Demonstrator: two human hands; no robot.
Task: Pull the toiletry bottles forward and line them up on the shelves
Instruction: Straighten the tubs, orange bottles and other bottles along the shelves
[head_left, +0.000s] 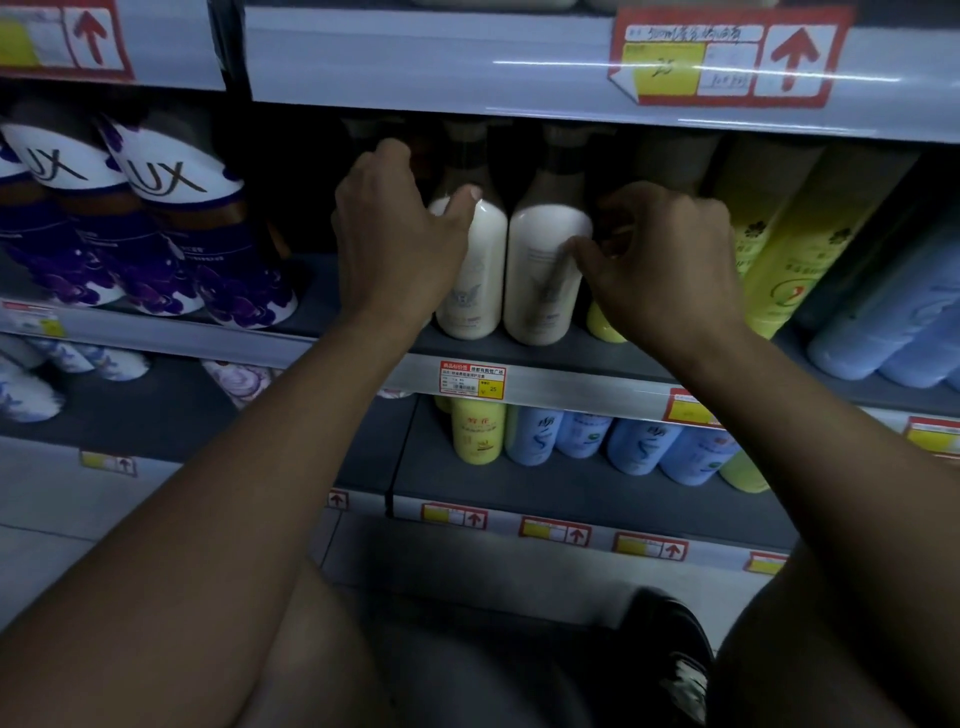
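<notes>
Left hand (395, 244) covers the left white bottle (480, 270) in part. Bottle caps (462, 143) lost in shadow. Blue bottles (893, 332) cut by right edge. Price tag (472, 379) print illegible.

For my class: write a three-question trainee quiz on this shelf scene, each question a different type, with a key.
1. True or false: the left hand grips a cream bottle.
2. Which bottles stand left of the hands? A) purple Lux bottles B) red cans
3. Fill in: the right hand pinches the second cream bottle, beside the ____ bottles.

Key: 1 true; 2 A; 3 yellow.
</notes>
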